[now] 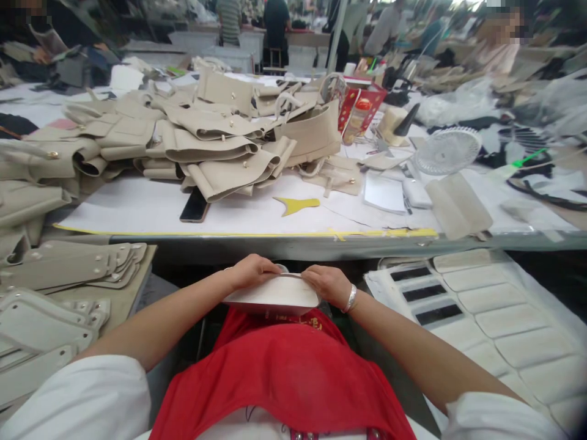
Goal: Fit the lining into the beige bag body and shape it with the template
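Observation:
Both hands hold a cream-coloured flat piece with rounded corners, low over the red apron and just in front of the table edge. My left hand grips its far edge on the left, fingers curled over it. On the right, my right hand pinches the same edge, with a silver bracelet at the wrist. A small part of a round, greyish thing shows between the hands, too hidden to name. The undersides of the fingers are out of sight.
Beige leather bag parts lie heaped on the white-covered table, near a phone and a yellow cutout. Strap pieces are stacked at left. Cream panels lie in rows at right. People stand in the background.

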The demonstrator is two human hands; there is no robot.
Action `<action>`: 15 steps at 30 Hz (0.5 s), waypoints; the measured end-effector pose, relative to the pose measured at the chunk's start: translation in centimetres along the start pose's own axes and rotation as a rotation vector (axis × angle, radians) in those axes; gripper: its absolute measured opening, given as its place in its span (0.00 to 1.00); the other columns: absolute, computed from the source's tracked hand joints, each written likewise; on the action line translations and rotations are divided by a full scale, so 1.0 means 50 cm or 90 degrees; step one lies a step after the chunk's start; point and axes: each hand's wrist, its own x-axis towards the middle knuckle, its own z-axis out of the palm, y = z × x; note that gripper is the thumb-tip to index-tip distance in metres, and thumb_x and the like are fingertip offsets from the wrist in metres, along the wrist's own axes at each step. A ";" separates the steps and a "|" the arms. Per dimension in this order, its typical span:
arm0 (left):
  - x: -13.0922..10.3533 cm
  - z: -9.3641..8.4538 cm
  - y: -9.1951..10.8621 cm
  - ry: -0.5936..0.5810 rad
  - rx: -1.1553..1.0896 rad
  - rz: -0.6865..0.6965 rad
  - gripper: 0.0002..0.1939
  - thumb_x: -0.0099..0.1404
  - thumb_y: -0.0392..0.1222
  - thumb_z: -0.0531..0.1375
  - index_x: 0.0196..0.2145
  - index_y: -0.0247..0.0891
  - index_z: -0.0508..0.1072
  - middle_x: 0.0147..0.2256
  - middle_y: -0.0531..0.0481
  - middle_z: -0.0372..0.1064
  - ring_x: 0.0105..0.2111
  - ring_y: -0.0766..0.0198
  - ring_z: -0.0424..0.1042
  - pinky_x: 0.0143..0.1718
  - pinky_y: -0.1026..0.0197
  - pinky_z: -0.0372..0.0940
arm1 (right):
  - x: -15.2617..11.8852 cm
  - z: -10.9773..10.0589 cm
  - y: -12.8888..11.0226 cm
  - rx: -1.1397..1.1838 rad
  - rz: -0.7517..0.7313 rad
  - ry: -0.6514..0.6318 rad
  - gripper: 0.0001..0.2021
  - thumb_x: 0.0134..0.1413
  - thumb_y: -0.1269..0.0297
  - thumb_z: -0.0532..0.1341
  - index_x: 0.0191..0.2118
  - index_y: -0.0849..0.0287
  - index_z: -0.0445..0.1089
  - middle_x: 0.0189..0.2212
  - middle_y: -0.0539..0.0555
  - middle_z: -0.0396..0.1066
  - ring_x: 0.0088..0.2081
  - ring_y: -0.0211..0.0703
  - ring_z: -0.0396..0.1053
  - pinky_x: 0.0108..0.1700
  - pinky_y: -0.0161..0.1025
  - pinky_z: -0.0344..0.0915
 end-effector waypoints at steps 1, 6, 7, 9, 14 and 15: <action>-0.002 0.000 0.003 -0.013 0.030 0.015 0.14 0.62 0.39 0.52 0.43 0.40 0.73 0.42 0.51 0.72 0.41 0.64 0.71 0.43 0.68 0.61 | 0.000 -0.004 -0.003 -0.008 -0.012 -0.010 0.13 0.60 0.64 0.49 0.39 0.58 0.70 0.34 0.55 0.70 0.32 0.36 0.65 0.31 0.32 0.55; 0.002 -0.004 0.011 -0.071 0.133 0.082 0.16 0.62 0.36 0.50 0.45 0.40 0.71 0.45 0.49 0.70 0.43 0.63 0.69 0.44 0.67 0.60 | 0.022 -0.035 -0.005 0.013 -0.039 -0.079 0.15 0.59 0.64 0.48 0.36 0.60 0.71 0.34 0.56 0.69 0.32 0.38 0.63 0.34 0.35 0.54; 0.003 -0.005 0.011 -0.079 0.141 0.087 0.15 0.63 0.36 0.50 0.45 0.39 0.71 0.45 0.49 0.70 0.43 0.62 0.69 0.43 0.67 0.60 | 0.032 -0.041 -0.002 0.038 -0.030 -0.096 0.15 0.59 0.63 0.48 0.34 0.61 0.71 0.33 0.56 0.68 0.32 0.38 0.63 0.35 0.35 0.54; 0.005 -0.008 0.012 -0.090 0.148 0.093 0.15 0.63 0.37 0.49 0.45 0.39 0.71 0.45 0.48 0.70 0.42 0.62 0.69 0.42 0.66 0.60 | 0.058 -0.049 0.006 0.099 0.002 -0.133 0.14 0.58 0.62 0.50 0.30 0.61 0.71 0.31 0.55 0.67 0.32 0.37 0.62 0.34 0.34 0.55; 0.001 -0.011 0.017 -0.075 0.091 0.033 0.15 0.61 0.39 0.50 0.43 0.41 0.71 0.42 0.51 0.71 0.41 0.62 0.69 0.41 0.68 0.59 | 0.125 -0.037 0.027 0.302 0.124 -0.302 0.08 0.48 0.61 0.58 0.26 0.61 0.66 0.22 0.48 0.63 0.25 0.34 0.58 0.27 0.31 0.52; -0.001 -0.010 0.017 -0.067 0.069 0.016 0.14 0.61 0.40 0.51 0.42 0.41 0.72 0.41 0.52 0.71 0.40 0.62 0.69 0.40 0.68 0.59 | 0.134 -0.031 0.030 0.342 0.139 -0.332 0.08 0.47 0.61 0.58 0.26 0.61 0.65 0.21 0.47 0.62 0.24 0.33 0.57 0.26 0.31 0.51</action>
